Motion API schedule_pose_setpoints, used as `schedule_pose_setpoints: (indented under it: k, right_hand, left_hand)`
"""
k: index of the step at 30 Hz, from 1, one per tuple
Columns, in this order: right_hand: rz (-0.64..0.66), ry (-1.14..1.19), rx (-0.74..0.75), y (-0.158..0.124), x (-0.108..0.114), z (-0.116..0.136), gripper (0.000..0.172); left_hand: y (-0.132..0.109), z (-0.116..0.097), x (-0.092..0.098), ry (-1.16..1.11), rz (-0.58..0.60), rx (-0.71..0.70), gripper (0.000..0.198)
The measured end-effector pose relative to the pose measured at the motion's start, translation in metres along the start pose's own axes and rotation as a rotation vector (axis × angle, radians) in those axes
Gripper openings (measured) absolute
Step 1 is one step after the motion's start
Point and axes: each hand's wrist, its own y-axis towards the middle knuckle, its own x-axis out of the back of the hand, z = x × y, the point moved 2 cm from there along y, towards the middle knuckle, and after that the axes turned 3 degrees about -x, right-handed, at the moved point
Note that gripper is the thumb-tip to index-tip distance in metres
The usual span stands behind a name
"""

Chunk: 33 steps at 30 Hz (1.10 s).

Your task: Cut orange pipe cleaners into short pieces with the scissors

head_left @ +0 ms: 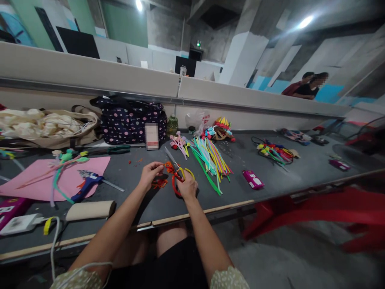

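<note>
My left hand pinches the end of a small red-orange strip just above the dark table. My right hand is closed round a pair of scissors with red and yellow handles, whose blades point up and away toward the strip. Small red scraps lie on the table between my hands. A fan of bright coloured strips lies just right of my right hand.
A pink sheet with a blue glue gun lies left. A cardboard roll and a white power strip sit near the front edge. A spotted bag, a pink box and more craft pieces lie further off. Two people stand at far right.
</note>
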Motion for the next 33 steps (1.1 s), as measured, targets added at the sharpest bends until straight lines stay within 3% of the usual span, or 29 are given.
schedule_pose_setpoints:
  k: [8,17,33]
  right_hand:
    - [0.006,-0.006,0.128,-0.006,-0.002,-0.003,0.029]
    - [0.034,-0.006,0.398,-0.015,0.001,0.001,0.038]
    - [0.08,-0.071,0.421,-0.016,-0.002,0.0,0.036]
  left_hand:
    - [-0.007,0.015,0.026,-0.277,-0.138,0.055,0.035]
    - [-0.009,0.002,0.035,-0.484,-0.229,0.071,0.034]
    - [-0.014,-0.005,0.036,-0.514,-0.224,0.044,0.038]
